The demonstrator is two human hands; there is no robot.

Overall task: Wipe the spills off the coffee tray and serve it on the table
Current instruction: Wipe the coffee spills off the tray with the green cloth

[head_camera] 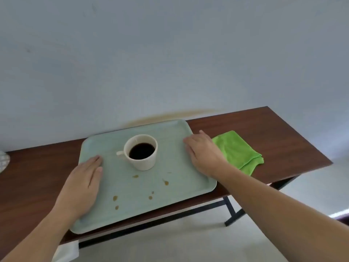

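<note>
The pale green tray (pixel 143 188) sits mid-frame on the brown worktop (pixel 264 133), likely steadied by the flat, empty left hand (pixel 83 182) and right hand (pixel 204 154), fingers together, protecting the full coffee cup (pixel 140 155). Brown spills (pixel 166 182) remain; the green cloth (pixel 238 151) lies right.

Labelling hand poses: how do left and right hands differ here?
The left hand lies flat on the pale green plastic tray's left edge; the right hand rests over its right edge, beside the folded bright green cloth. The left sits nearer the camera. Both are open, holding nothing.
</note>
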